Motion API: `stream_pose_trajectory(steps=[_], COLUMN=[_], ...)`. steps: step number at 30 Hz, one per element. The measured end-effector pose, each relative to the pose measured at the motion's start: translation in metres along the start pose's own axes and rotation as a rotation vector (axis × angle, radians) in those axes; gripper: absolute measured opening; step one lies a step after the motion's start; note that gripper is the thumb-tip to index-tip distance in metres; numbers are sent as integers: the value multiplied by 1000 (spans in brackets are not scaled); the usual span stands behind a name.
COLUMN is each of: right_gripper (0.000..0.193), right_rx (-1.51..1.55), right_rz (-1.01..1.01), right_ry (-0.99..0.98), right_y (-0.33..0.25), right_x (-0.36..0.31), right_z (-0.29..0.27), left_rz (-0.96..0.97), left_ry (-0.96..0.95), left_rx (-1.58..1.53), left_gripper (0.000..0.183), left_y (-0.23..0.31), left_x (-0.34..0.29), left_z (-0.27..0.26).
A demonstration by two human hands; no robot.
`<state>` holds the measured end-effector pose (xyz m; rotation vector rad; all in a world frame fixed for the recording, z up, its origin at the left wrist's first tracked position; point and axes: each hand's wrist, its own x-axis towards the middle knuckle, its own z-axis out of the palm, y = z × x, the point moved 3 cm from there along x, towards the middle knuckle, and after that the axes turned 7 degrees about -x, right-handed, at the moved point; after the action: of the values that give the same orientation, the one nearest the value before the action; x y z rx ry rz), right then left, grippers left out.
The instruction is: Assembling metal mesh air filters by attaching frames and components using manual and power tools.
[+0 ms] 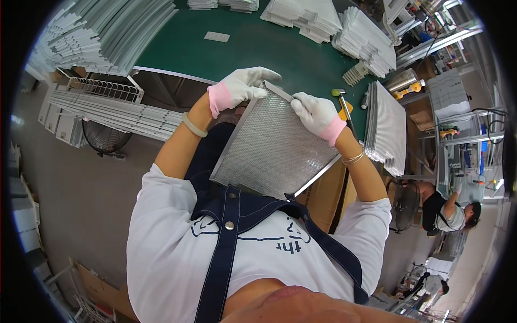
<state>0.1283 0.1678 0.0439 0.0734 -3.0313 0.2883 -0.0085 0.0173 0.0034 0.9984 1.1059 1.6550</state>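
On the far left we see a tall stack of pale strips [126,32], many of them, apparently unused. Next, our left hand [240,89], gloved, is at the top corner of the panel [280,137]; its fingers are stretched out and spread from the thumb, which touches the frame edge. The panel, a silver mesh, is tilted in front of our body, at the near side of the green table [242,59]. Its left and lower right edges carry a metal border, so we judge that the framing is well advanced; near the apron [264,203] the edge is partly covered, and we cannot tell if it is finished. Our right hand [318,114] is curled and pinches the upper right edge. Beyond it lie a hammer [348,116] and a stack of mesh sheets [388,129], which look unframed to us.
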Motion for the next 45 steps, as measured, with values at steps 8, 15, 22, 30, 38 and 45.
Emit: stream_pose_trajectory(steps=[8, 15, 22, 30, 38, 45], right_gripper=[28, 33, 34, 19, 14, 39], right_rx=[-65, 10, 357, 430, 161, 144], right_rz=[12, 56, 212, 393, 253, 463], right_ry=[-19, -34, 511, 742, 905, 570], right_y=[-8, -2, 19, 72, 49, 145], right_x=[0, 2, -22, -3, -18, -47], right_z=[4, -8, -128, -1, -3, 4], left_rz=[204, 213, 401, 851, 703, 754], left_ry=[150, 537, -233, -130, 478, 550], left_rx=[-138, 311, 1106, 1442, 1522, 1480], left_gripper=[36, 21, 35, 37, 63, 46], left_y=[-25, 10, 212, 95, 78, 80], left_x=[-7, -4, 109, 147, 90, 91], left_z=[13, 33, 142, 120, 127, 136])
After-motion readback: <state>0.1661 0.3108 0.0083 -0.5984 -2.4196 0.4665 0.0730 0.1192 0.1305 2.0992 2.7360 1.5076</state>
